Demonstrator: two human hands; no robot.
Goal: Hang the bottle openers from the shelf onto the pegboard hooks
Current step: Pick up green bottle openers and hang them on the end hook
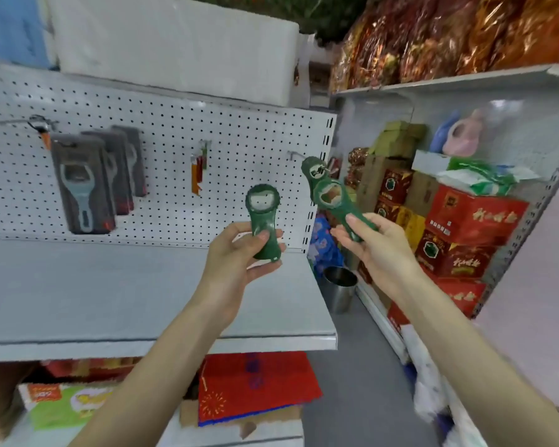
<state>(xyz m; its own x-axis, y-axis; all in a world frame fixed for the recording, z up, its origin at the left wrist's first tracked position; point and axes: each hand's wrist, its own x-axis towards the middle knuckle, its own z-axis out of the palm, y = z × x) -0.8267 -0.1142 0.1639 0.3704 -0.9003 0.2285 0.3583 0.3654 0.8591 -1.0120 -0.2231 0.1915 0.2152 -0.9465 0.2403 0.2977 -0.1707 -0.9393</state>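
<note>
the left hand's (239, 253) grip is clamped on a green, round-headed bottle opener (263, 217), upright over the grey shelf (110, 301). the right hand's (375, 250) grip is clamped on a second green opener (339, 204), tilted at the pegboard hook (292, 155) beside a third opener (312, 169). a shiny steel cup (339, 285) stands right of the shelf.

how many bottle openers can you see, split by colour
green bottle opener: 3 (one held in the left hand, one in the right hand, one on a hook)
grey packaged opener, hanging on the pegboard: 3
total: 6
</note>
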